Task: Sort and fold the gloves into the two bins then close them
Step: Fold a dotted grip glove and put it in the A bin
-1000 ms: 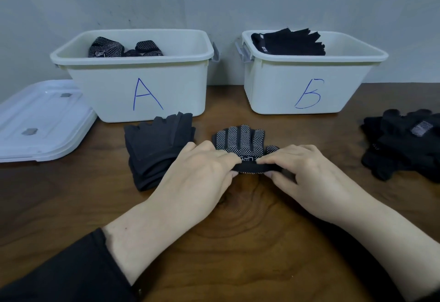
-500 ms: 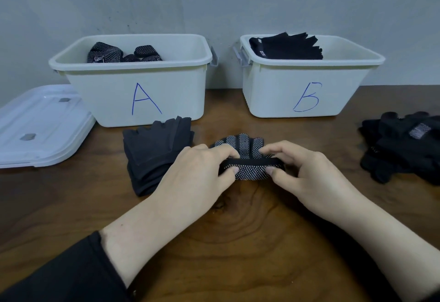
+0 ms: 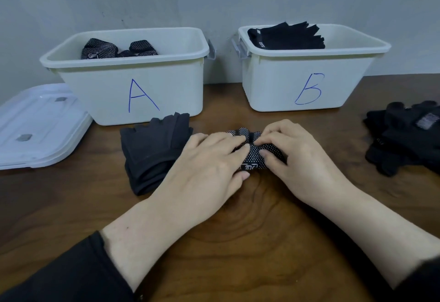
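A black glove with white dots [image 3: 253, 156] lies folded over itself on the wooden table, mid-front. My left hand [image 3: 209, 166] and my right hand [image 3: 292, 159] both pinch it, fingers on top and thumbs at its near edge. Only its fingertips and a dotted strip with a logo show between my hands. Bin A [image 3: 133, 87] at back left holds folded dotted gloves [image 3: 100, 50]. Plain black gloves [image 3: 288, 37] fill the left part of bin B [image 3: 309, 82] at back right.
A folded stack of plain dark gloves [image 3: 152, 151] lies just left of my left hand. A loose pile of black gloves [image 3: 404, 137] sits at the right edge. A white lid [image 3: 35, 125] rests on the table at far left.
Both hands have rolled the dotted glove's cuff end forward over its fingers, so the glove is now a shorter folded bundle. The view has tilted down slightly.
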Available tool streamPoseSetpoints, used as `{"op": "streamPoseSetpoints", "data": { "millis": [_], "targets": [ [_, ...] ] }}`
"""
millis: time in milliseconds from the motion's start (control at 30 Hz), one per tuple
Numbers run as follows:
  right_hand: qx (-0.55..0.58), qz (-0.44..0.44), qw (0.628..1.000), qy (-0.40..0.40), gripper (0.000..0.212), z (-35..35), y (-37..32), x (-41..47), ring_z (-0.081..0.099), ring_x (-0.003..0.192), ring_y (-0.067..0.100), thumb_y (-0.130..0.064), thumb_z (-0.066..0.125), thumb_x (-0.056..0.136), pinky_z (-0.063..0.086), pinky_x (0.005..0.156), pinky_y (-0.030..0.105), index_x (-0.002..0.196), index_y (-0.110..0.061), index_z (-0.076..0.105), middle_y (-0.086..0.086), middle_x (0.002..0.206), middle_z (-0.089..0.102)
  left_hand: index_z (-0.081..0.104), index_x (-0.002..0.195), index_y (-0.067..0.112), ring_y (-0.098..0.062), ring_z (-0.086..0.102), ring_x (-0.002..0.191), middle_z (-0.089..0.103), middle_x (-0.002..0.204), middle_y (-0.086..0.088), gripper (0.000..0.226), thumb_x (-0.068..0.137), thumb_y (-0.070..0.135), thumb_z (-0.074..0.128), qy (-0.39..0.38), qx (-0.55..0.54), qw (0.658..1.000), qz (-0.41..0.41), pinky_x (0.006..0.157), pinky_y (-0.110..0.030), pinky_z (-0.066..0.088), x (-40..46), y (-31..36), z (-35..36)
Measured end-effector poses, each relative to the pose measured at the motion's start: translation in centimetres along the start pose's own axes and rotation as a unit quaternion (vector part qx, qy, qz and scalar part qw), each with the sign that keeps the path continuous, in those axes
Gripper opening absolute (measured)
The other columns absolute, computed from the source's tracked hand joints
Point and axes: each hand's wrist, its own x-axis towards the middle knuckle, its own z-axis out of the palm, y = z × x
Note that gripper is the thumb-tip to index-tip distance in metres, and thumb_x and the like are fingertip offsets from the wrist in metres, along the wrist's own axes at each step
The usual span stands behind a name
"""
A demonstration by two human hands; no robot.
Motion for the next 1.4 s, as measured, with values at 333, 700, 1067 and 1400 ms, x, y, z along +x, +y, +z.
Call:
{"op": "streamPoseSetpoints", "data": {
  "millis": [333, 700, 1067, 1400],
  "targets": [
    [-0.055, -0.01, 0.983, -0.177, 0.055, -1.2, -0.3, -0.4, 0.03, 0.141, -0.011, -0.038, 0.065, 0.096, 0.007, 0.125, 0.026, 0.148, -0.031, 0.048, -0.019, 0.152, 0.044, 0.073, 0.118, 0.017, -0.017, 0.065, 0.115, 0.07, 0.123, 0.003, 0.056, 0.089, 0.047, 0.035, -0.049, 0.027, 0.997, -0.053, 0.096, -0.05, 0.047, -0.3, -0.1, 0.6],
    [-0.03, -0.022, 0.997, -0.071, 0.034, -0.2, -0.3, -0.6, 0.062, 0.119, 0.011, -0.019, 0.072, 0.093, 0.047, 0.104, 0.045, 0.126, -0.023, 0.069, -0.011, 0.126, 0.069, 0.071, 0.111, 0.021, -0.018, 0.063, 0.103, 0.072, 0.111, 0.009, 0.033, 0.085, 0.04, 0.064, -0.037, 0.029, 0.995, -0.091, 0.09, -0.045, 0.04, -0.4, -0.6, 0.3],
    [0.11, 0.092, 0.978, -0.153, 0.019, -3.6, -1.9, -0.8, 0.064, 0.085, 0.02, -0.026, 0.06, 0.098, 0.054, 0.083, 0.046, 0.107, -0.043, 0.058, -0.024, 0.101, 0.071, 0.055, 0.119, 0.032, -0.006, 0.052, 0.094, 0.061, 0.093, 0.017, 0.022, 0.101, 0.037, 0.043, -0.02, -0.076, 0.991, -0.106, 0.095, -0.033, 0.033, -0.5, 0.5, -1.4],
    [0.033, 0.144, 0.974, -0.17, 0.016, -3.6, -0.9, -0.5, 0.059, 0.091, -0.003, -0.034, 0.06, 0.098, 0.044, 0.078, 0.021, 0.091, -0.035, 0.075, -0.021, 0.097, 0.065, 0.064, 0.11, 0.028, -0.008, 0.052, 0.093, 0.056, 0.1, 0.013, 0.019, 0.094, 0.035, 0.057, 0.048, -0.135, 0.982, -0.119, 0.09, -0.034, 0.04, -0.1, 0.3, -0.9]
  ]
}}
